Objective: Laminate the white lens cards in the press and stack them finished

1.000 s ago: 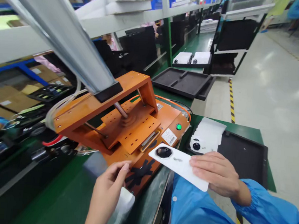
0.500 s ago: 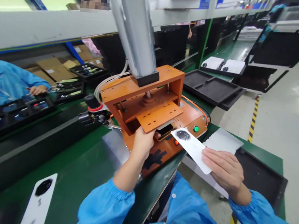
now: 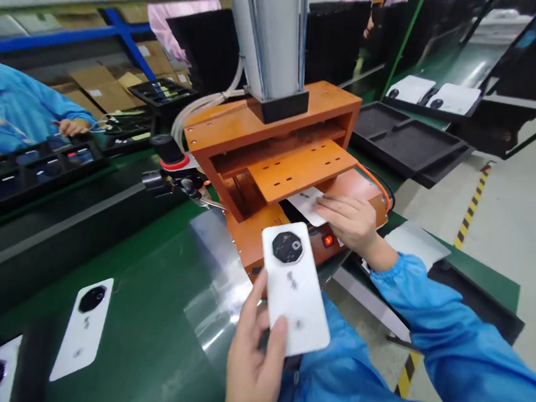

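My left hand grips a white phone-shaped panel with a dark round camera area at its top, in front of the orange press. Under the raised plate of the press, my right hand holds the near end of a second white panel; its far end is hidden beneath that plate. On the green bench to the left lies another white panel, camera area away from me. A further white panel shows partly at the lower left edge, beside a dark strip.
Black trays lie behind the press, and one more at the right. A black regulator knob juts from the press's left side. Across the bench, a person in blue sleeves works over a parts tray.
My left hand has come out from the press with a white panel and moved towards me. My right hand has carried its panel left and forward, under the plate. The camera view has shifted.
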Motion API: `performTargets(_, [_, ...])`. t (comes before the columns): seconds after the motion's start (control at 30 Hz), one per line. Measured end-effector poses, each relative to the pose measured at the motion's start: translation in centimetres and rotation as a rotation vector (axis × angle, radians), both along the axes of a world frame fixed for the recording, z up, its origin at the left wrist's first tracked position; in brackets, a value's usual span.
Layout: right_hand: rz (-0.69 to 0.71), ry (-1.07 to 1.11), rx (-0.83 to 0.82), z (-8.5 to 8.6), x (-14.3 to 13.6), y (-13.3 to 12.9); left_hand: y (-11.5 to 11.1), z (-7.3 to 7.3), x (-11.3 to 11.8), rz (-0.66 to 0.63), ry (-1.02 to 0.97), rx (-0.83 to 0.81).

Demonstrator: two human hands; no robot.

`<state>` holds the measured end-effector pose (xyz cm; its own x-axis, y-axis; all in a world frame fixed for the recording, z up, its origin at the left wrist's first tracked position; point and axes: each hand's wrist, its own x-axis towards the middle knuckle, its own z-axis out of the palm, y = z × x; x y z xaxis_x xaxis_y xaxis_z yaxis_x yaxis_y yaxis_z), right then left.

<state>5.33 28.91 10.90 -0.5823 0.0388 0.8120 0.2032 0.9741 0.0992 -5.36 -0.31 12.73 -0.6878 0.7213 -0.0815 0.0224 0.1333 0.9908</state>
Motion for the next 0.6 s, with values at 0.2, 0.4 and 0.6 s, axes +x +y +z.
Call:
performTargets(0.2, [0.061, -0.294, -0.02, 1.2, -3.4, 1.4, -5.4, -3.8, -2.7, 0.482, 0.57, -0.004])
performTargets(0.4, [0.049, -0.439, -0.204, 2.5, -3.1, 1.4, -2.9, -6.8, -8.3, 0.367, 1.182, -0.2])
performTargets(0.6, [0.081, -0.449, -0.296, 2.4, -2.0, 0.1, 2.5, -7.1, -6.9, 0.411, 1.051, -0.417])
